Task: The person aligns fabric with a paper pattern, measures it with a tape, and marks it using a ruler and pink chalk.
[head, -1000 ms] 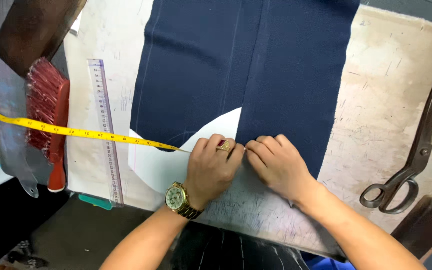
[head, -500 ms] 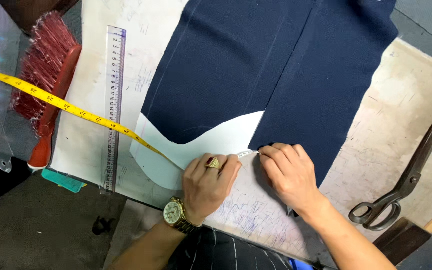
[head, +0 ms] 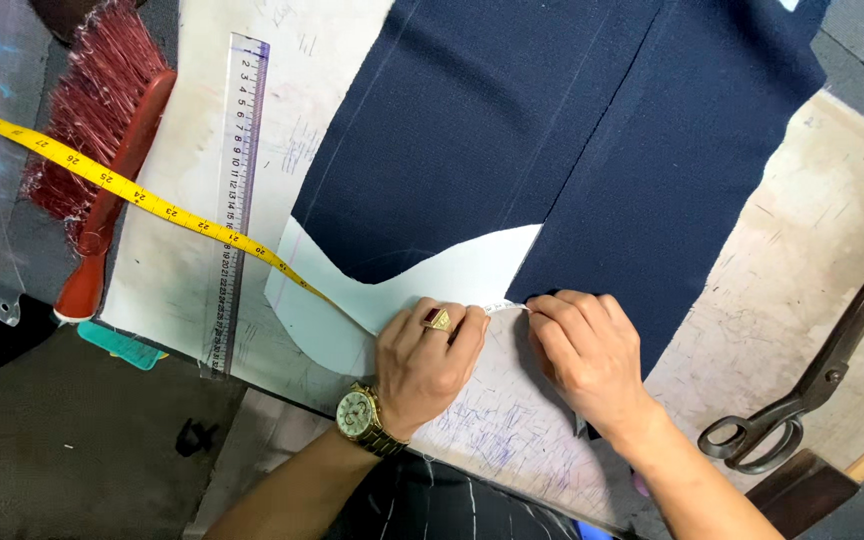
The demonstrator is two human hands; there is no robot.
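Yellow tape measure (head: 152, 200) stretched taut between both grips, left hand (head: 422, 365) and right hand (head: 587, 355) pinching it.

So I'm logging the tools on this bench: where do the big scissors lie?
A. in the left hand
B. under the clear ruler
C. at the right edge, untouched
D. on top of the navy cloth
C: the scissors lie at the bench's right side, clear of both hands and off the navy cloth.
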